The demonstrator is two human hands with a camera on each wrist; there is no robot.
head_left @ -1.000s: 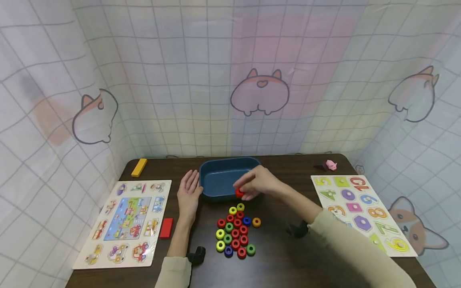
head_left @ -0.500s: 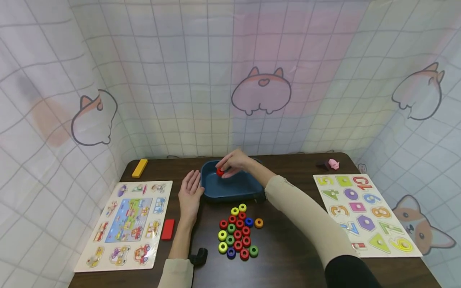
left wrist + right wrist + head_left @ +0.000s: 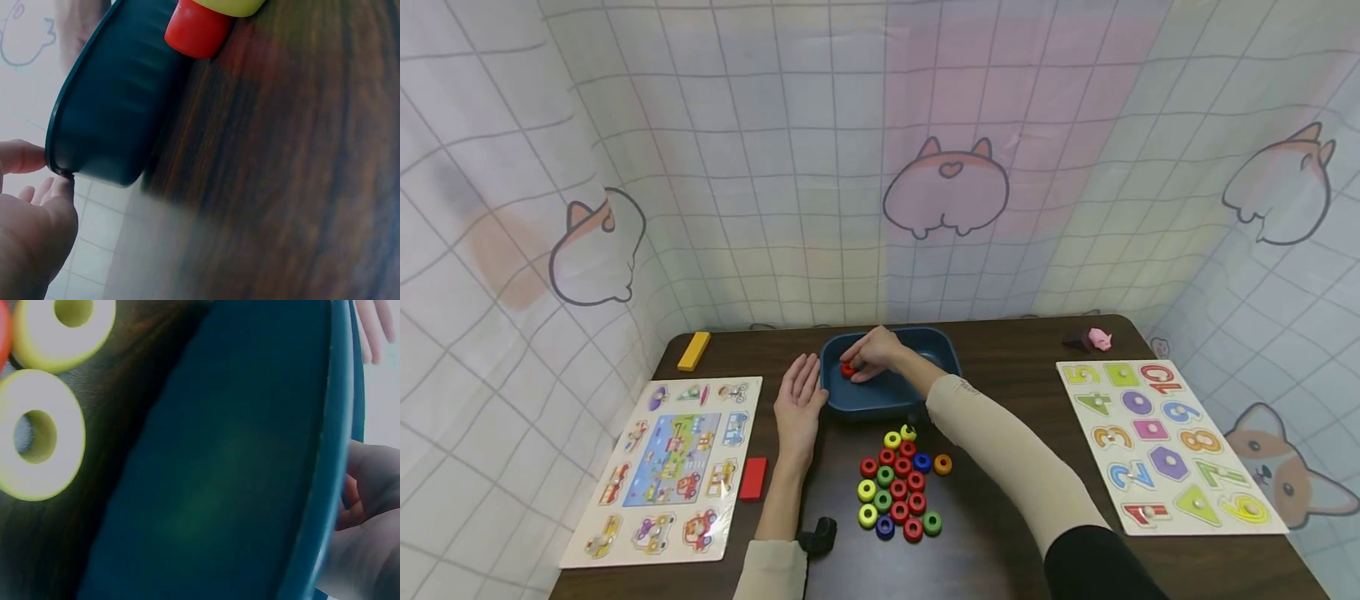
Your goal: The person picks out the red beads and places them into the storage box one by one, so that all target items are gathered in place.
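A dark blue bin [image 3: 895, 408] stands at the back middle of the table. My right hand [image 3: 874, 354] reaches down inside its left part and pinches a red ring [image 3: 847, 369] near the bottom. The bin's near wall hides most of that hand in the right wrist view. My left hand [image 3: 797, 412] lies along the bin's left side with its fingers straight, touching the rim [image 3: 51, 134]. In front of the bin lies a cluster of small rings [image 3: 898, 490] in red, yellow, green, blue and orange.
A picture puzzle board [image 3: 670, 467] lies at the left, a number puzzle board [image 3: 1165, 450] at the right. There are also a red block [image 3: 753, 479], a yellow block [image 3: 693, 351] and a small pink pig [image 3: 1100, 339]. A printed curtain [image 3: 850, 167] surrounds the table.
My right hand has carried the red ring from the bin's near right edge leftward over the rim, then down into its left part. The left hand has stayed at the bin's side.
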